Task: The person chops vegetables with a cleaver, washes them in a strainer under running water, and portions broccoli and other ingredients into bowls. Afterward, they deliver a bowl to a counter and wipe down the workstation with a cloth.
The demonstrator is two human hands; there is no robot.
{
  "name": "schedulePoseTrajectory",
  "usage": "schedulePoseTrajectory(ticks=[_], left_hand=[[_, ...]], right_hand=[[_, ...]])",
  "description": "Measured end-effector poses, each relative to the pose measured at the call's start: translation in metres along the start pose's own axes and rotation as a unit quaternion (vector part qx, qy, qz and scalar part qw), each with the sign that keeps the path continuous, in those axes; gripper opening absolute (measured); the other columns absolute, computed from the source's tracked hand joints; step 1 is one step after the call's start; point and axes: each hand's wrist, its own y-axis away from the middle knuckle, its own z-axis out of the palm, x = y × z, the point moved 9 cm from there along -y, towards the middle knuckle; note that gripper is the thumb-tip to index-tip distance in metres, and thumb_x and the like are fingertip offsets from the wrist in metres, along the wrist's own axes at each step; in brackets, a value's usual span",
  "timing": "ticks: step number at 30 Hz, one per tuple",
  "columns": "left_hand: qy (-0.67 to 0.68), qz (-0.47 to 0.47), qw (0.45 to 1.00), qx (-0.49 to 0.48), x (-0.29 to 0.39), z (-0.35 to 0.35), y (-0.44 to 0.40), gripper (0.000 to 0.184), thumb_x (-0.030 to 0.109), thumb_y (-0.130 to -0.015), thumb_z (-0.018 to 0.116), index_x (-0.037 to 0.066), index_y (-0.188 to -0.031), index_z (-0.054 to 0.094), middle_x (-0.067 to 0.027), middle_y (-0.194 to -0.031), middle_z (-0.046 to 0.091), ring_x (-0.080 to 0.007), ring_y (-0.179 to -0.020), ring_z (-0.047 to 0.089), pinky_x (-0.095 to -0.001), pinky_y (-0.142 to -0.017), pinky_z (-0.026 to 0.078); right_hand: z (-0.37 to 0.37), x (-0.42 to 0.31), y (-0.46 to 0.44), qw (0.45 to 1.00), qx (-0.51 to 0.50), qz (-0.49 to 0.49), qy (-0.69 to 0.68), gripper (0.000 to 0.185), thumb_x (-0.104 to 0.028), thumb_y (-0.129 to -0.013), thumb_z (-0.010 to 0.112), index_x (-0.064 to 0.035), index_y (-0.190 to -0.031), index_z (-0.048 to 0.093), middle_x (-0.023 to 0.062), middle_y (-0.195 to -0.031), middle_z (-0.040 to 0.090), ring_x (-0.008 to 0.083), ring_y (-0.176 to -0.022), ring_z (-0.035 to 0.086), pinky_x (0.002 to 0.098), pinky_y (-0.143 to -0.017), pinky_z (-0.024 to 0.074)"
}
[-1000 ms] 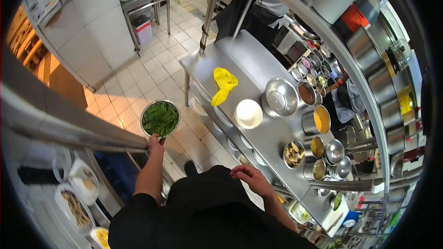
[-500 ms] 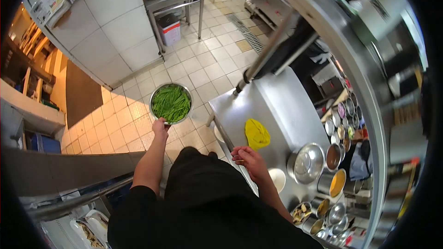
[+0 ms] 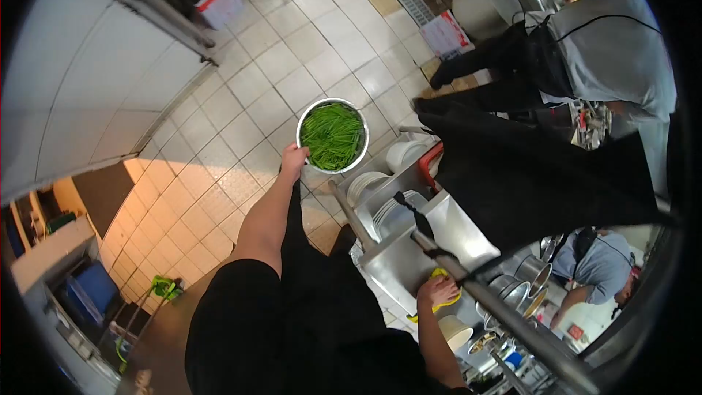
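Observation:
My left hand (image 3: 295,160) is closed on the near rim of a round metal bowl (image 3: 366,145), held out over the tiled floor. Cut green vegetable stalks (image 3: 331,134) fill the bowl. On the steel counter (image 3: 391,267) to the right, my right hand (image 3: 437,290) is closed on a yellow cloth (image 3: 446,304), partly hidden beneath my palm and fingers. A pale bowl (image 3: 455,332) stands just beside that hand.
A black cloth (image 3: 534,183) hangs by a steel rail (image 3: 504,314) over the counter. Stacked plates (image 3: 395,208) stand on a lower shelf. One co-worker (image 3: 614,44) stands far right; another person (image 3: 599,263) is beyond the counter. Metal pots (image 3: 530,272) crowd its far side.
My view has turned and moved forward. The bowl of greens now appears further right, still in my left hand. My right hand, empty before, has come onto the yellow cloth.

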Motion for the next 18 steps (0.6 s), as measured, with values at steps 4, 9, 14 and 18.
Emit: schedulePoseTrajectory(ticks=[4, 9, 14, 18], left_hand=[[-0.194, 0.047, 0.977, -0.076, 0.001, 0.101, -0.074, 0.013, 0.007, -0.069, 0.064, 0.001, -0.081, 0.064, -0.008, -0.073, 0.061, -0.0178, -0.063, 0.056, -0.0335, -0.058, 0.044], [-0.314, 0.117, 0.927, -0.166, -0.023, 0.218, -0.111, 0.021, 0.014, -0.067, 0.066, 0.002, -0.084, 0.066, -0.0151, -0.082, 0.062, -0.0308, -0.077, 0.061, -0.0384, -0.07, 0.048], [-0.375, 0.112, 0.89, -0.235, -0.077, 0.292, -0.11, 0.024, 0.017, -0.067, 0.066, 0.005, -0.087, 0.068, -0.0163, -0.086, 0.062, -0.0327, -0.084, 0.061, -0.0399, -0.074, 0.049], [-0.371, 0.137, 0.88, -0.263, -0.111, 0.338, -0.097, 0.021, 0.017, -0.068, 0.066, 0.005, -0.085, 0.068, -0.0164, -0.082, 0.064, -0.0336, -0.079, 0.062, -0.0404, -0.071, 0.05]], right_hand=[[0.003, 0.0, 0.005, 1.0, -0.002, -0.008, -0.024, 0.033, -0.034, -0.084, 0.053, -0.0053, -0.099, 0.056, 0.0213, -0.103, 0.053, 0.0411, -0.104, 0.049, 0.0551, -0.09, 0.0367], [-0.009, -0.003, 0.012, 0.999, -0.027, -0.01, -0.026, 0.031, -0.033, -0.082, 0.054, -0.0057, -0.098, 0.056, 0.0211, -0.102, 0.053, 0.0411, -0.103, 0.049, 0.0551, -0.089, 0.0371], [-0.025, -0.002, 0.014, 0.998, -0.055, -0.007, -0.038, 0.03, -0.032, -0.081, 0.055, -0.0061, -0.097, 0.057, 0.0209, -0.101, 0.053, 0.041, -0.101, 0.05, 0.0552, -0.088, 0.0376], [-0.031, -0.001, 0.012, 0.996, -0.075, -0.01, -0.04, 0.029, -0.031, -0.081, 0.056, -0.0064, -0.096, 0.057, 0.0207, -0.1, 0.053, 0.0409, -0.1, 0.05, 0.0553, -0.088, 0.038]])
